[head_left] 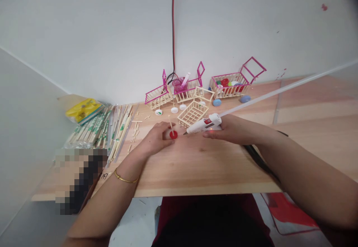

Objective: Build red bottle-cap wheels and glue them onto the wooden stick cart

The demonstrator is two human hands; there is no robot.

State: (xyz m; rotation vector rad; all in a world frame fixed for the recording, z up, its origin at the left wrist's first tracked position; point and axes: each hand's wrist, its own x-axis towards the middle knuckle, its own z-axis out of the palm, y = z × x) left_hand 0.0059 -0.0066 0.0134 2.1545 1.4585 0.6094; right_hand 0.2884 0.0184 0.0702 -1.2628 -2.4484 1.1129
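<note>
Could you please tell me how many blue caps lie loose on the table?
2: one cap right of the plain basket, one beside the cart of caps; others may be hidden.

I am looking at a small red cap (173, 135) lying flat on the table (195, 165), a thin pale stick (171, 126) standing nearly upright from its middle. A white glue gun (204, 124) is lying almost level just right of it, nozzle pointing at the cap, a long clear glue rod (279, 90) trailing out behind.
</note>
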